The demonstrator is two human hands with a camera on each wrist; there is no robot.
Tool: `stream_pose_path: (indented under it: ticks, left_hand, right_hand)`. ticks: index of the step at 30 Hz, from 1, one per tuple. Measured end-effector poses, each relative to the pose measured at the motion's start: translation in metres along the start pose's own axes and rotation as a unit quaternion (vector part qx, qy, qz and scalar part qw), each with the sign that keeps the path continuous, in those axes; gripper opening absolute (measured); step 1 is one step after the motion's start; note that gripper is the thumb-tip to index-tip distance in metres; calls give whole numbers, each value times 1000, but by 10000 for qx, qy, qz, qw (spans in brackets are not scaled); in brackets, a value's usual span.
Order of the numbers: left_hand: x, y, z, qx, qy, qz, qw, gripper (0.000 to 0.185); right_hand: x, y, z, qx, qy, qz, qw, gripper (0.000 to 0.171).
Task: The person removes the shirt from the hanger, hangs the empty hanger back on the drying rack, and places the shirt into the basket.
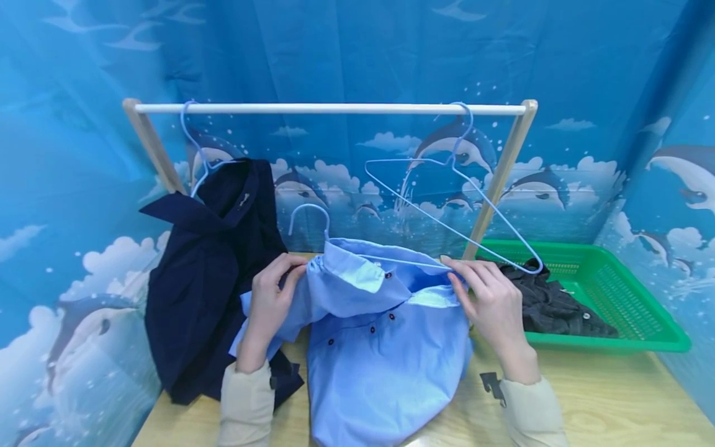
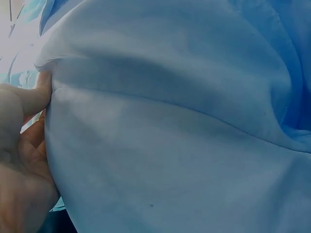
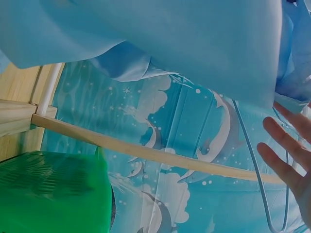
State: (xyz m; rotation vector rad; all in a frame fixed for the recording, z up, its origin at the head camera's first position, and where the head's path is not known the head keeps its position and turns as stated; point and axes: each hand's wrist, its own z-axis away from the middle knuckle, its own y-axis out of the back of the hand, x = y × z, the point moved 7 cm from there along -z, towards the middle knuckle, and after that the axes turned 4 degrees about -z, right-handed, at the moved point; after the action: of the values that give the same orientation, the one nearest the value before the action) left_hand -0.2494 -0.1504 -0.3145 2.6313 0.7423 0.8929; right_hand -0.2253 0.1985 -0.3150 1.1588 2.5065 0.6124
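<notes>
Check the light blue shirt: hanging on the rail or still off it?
Off the rail. The light blue shirt rests on the table, its hanger's hook free below the rail; the left hand and right hand hold its collar.

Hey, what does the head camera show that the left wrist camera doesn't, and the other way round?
Only the head view shows the whole scene: the rail, a dark shirt hung on it, an empty hanger, the green basket holding dark clothes, the right hand on the light blue shirt's collar, and the hanger inside that shirt. Only the left wrist view shows, up close, the fingers pressed into the cloth's folded edge. Both show the left hand gripping the light blue shirt.
</notes>
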Motion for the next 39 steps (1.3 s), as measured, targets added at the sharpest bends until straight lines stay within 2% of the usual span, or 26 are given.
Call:
stream_pose_path:
  ticks: [9, 16, 24, 34, 39]
  left_hand:
    - [0, -6, 1, -212, 52, -3, 9998, 10]
    - [0, -11, 3, -390, 135, -28, 9991, 10]
    - [6, -26, 3, -753, 155, -38, 9970, 9]
    - [12, -42, 7, -1190, 194, 217, 9925, 10]
    - [12, -45, 8, -1270, 278, 248, 9912, 11]
  right_hand:
    - [-3, 1, 1, 299, 216, 51, 9993, 28]
    - [-9, 2, 0, 368, 361, -16, 9987, 33]
    - [-24, 0, -1, 603, 905, -160, 9939, 30]
    - [-31, -8, 2, 438, 948, -224, 9943, 34]
    - [-34, -10, 3, 403, 933, -204, 9946, 34]
